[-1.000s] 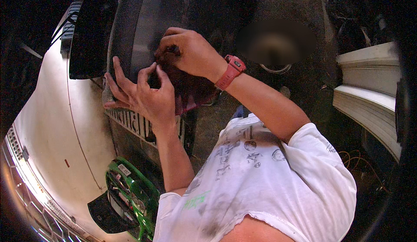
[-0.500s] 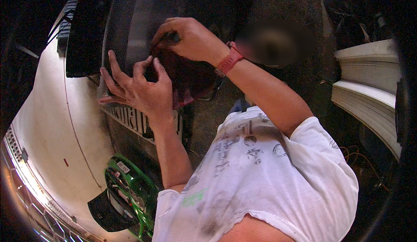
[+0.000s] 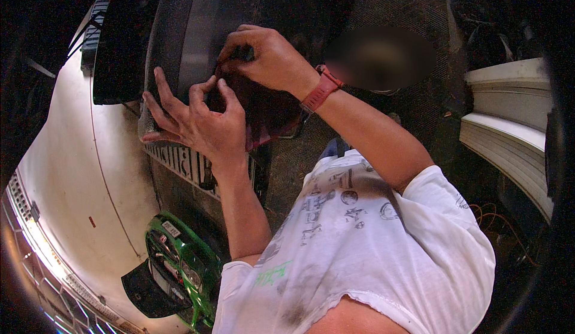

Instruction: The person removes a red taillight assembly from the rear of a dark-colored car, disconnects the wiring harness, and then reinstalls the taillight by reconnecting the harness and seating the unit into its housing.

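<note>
Both my hands meet over a large dark, smooth panel (image 3: 197, 52) with a grey band of sheen, its kind unclear. A dark red, shiny piece (image 3: 263, 109) lies below my right hand, partly lost in shadow. My left hand (image 3: 212, 121) pinches with thumb and index finger at the upper edge of this red piece, the other fingers spread over the panel. Just above those fingertips, my right hand (image 3: 269, 55), wearing a red wristband (image 3: 322, 90), is closed in a pinch with thumb and index finger. What its fingertips hold is too small and dark to make out.
A pale slatted grille-like strip (image 3: 188, 167) runs below my left hand. Lower left stands a green car (image 3: 194, 268) with its hood raised. Pale ridged panels (image 3: 509, 91) stand at right, near an orange cable (image 3: 488, 211). A black panel (image 3: 123, 43) is upper left.
Both hands have shifted slightly to the right in the picture, along with a small shift of the view. The pinching fingers stay close together at the same spot.
</note>
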`<state>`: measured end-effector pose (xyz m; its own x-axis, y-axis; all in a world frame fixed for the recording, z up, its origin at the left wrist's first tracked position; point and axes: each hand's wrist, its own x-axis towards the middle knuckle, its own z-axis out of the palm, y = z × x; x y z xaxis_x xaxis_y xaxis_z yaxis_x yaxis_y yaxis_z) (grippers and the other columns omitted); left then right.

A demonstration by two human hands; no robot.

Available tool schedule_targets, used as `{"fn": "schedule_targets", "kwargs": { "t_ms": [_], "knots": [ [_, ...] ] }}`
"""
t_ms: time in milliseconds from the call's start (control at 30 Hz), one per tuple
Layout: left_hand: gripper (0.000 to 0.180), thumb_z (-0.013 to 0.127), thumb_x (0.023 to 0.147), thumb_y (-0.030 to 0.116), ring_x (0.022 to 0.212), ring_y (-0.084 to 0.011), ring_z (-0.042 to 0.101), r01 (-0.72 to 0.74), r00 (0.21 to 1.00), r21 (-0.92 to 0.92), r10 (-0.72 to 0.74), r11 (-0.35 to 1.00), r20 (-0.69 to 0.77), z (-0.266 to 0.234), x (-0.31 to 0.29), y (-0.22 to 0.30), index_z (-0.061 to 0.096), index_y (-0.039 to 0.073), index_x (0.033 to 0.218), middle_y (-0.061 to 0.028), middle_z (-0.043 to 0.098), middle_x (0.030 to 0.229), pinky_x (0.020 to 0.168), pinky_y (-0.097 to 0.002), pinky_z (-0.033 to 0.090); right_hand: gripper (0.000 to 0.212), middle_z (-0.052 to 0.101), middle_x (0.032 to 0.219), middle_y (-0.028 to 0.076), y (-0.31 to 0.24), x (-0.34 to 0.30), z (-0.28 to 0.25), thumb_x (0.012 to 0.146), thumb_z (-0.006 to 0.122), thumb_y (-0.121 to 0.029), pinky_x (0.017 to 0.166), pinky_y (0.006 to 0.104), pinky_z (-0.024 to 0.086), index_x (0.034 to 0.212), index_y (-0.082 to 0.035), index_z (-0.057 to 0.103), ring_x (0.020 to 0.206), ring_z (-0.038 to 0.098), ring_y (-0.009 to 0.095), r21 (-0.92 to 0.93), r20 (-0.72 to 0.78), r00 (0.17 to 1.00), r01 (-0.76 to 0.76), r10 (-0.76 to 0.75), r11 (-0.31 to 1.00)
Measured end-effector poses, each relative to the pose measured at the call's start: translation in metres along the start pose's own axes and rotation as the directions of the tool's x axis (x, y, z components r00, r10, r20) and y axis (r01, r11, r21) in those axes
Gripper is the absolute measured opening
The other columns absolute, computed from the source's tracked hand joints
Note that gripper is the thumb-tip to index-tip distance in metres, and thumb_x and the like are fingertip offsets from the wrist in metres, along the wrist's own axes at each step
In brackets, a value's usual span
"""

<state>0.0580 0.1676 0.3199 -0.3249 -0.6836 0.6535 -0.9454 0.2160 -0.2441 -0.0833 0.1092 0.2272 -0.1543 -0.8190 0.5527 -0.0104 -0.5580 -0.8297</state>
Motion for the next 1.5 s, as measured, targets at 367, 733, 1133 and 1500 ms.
{"fn": "schedule_targets", "kwargs": {
  "t_ms": [367,733,1133,1500],
  "knots": [
    [0.017,0.064,0.093,0.026,0.160,-0.0421,0.018,-0.018,0.997,-0.063,0.022,0.998,0.068,-0.008,-0.006,-0.012,0.080,0.024,0.100,-0.0050,0.033,0.170,0.118,-0.0775,-0.010,0.021,0.076,0.113,0.008,0.010,-0.016,-0.017,0.097,0.070,-0.011,0.094,0.0316,0.055,0.117,-0.004,0.074,0.105,0.070,0.016,0.196,0.046,0.927,-0.373,0.372,0.907],
    [0.013,0.083,0.083,0.034,0.156,-0.0396,0.028,0.018,0.999,0.044,-0.016,0.999,-0.039,0.002,0.003,-0.002,0.076,0.023,0.084,-0.0027,0.041,0.166,0.121,-0.0756,-0.004,0.022,0.078,0.113,0.011,0.031,-0.064,-0.026,0.096,0.073,-0.015,0.100,0.0350,0.054,0.114,-0.003,0.076,0.110,0.072,0.021,0.188,-0.021,0.870,-0.481,0.493,0.856],
    [0.014,0.086,0.079,0.034,0.156,-0.0406,0.027,0.067,0.998,0.063,-0.066,0.996,-0.025,-0.009,-0.003,-0.001,0.078,0.022,0.082,-0.0035,0.038,0.167,0.120,-0.0788,0.001,0.020,0.077,0.110,0.013,-0.003,-0.056,-0.012,0.096,0.071,-0.011,0.096,0.0344,0.056,0.113,-0.001,0.074,0.107,0.072,0.022,0.173,0.010,0.928,-0.369,0.373,0.913],
    [0.013,0.082,0.085,0.032,0.158,-0.0423,0.022,0.093,0.995,0.018,-0.094,0.995,0.029,-0.016,-0.002,0.002,0.081,0.019,0.088,-0.0081,0.033,0.170,0.120,-0.0781,-0.001,0.020,0.077,0.112,0.012,-0.004,-0.070,-0.025,0.097,0.071,-0.014,0.098,0.0351,0.055,0.113,-0.003,0.075,0.109,0.072,0.021,0.152,0.078,0.883,-0.469,0.463,0.870]
  ]
}}
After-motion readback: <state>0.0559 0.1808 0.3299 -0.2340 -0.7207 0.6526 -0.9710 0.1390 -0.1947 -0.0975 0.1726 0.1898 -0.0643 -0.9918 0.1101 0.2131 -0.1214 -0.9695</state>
